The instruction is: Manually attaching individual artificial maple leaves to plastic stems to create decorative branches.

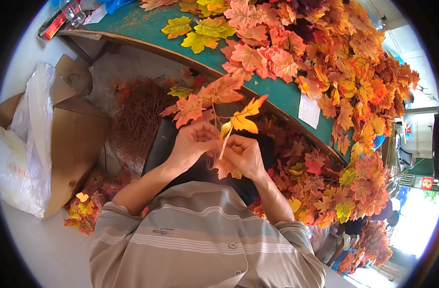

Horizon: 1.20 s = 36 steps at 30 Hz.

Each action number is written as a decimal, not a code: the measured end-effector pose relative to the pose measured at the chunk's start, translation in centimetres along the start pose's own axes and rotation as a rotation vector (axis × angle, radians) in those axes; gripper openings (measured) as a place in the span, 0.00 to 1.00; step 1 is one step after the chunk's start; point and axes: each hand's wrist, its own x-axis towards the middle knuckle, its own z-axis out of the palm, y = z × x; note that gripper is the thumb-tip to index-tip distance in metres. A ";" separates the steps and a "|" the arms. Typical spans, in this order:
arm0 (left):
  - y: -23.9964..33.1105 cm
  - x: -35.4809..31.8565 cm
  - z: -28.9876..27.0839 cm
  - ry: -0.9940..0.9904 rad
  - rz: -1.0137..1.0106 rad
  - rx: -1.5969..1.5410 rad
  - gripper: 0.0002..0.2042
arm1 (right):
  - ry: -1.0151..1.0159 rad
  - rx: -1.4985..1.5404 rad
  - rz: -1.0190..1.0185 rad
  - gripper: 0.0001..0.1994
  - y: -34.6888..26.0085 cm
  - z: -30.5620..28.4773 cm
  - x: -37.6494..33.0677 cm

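My left hand [193, 144] grips the thin stems of a sprig of artificial maple leaves [207, 98], orange and red, that fans up above both hands. My right hand [242, 156] pinches a yellow-orange leaf [246, 117] by its pale stem, right beside the sprig. Both hands meet in front of my chest, fingers touching. More orange leaf pieces show under my right palm.
A green table [277, 93] curves across the top, heaped with orange, red and yellow artificial leaves [344, 62]. A white paper slip [309, 110] lies at its edge. Brown stems [138, 115], a cardboard box [78, 139] and a white plastic bag [27, 144] sit on the floor at left.
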 end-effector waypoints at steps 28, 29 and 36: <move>2.5 0.7 -0.7 0.103 -0.114 -0.286 0.08 | 0.130 -0.323 -0.247 0.06 -3.1 -5.3 -4.2; 3.3 0.7 -0.4 0.139 -0.050 -0.249 0.08 | -0.080 -0.382 -0.226 0.03 -2.8 -6.0 -4.3; 2.6 1.6 1.0 0.139 -0.052 -0.002 0.08 | -0.333 0.237 0.005 0.10 -4.9 -4.2 -2.1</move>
